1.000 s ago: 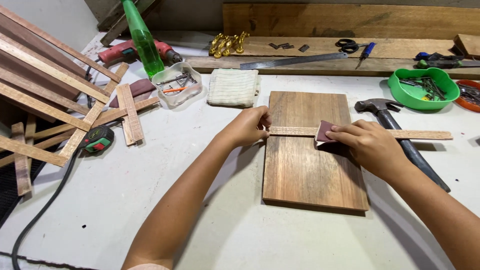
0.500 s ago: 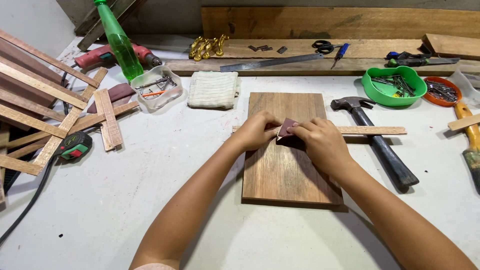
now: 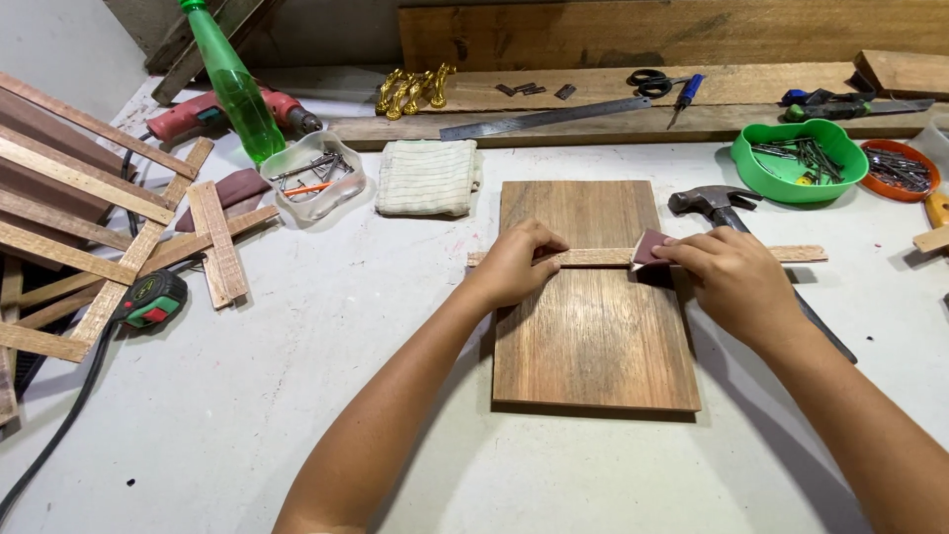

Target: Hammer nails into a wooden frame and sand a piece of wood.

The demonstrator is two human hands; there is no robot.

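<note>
The pale grey bench (image 3: 297, 396) carried everything, with bare surface in front of and to the left of the work. On it lay a flat rectangular brown wooden board (image 3: 593, 336), its long sides running away from the person and its near edge well back from the bench's front. Across the board's upper part lay a thin pale wooden strip (image 3: 598, 257), crosswise, both ends overhanging the board's side edges.

Both forearms reached in from the bottom of the view and converged on the strip. The left hand (image 3: 514, 267) rested at the board's left edge, fingers curled and pinching the strip down near its left end. The right hand (image 3: 727, 282) lay over the board's right edge, fingers closed on a small folded piece of reddish-brown sandpaper (image 3: 647, 247) pressed against the strip.

Just beyond the right hand lay a steel claw hammer with a black handle (image 3: 717, 206), its handle passing under the wrist. Farther right stood a round green plastic bowl of nails (image 3: 796, 158). Behind the board sat a folded striped cream cloth (image 3: 427, 176), close to its far left corner, and a long steel ruler (image 3: 544, 117). At far left a pile of loose wooden slats (image 3: 89, 227) crowded that bench edge, with a green and black tape measure (image 3: 153, 299) beside it.
</note>
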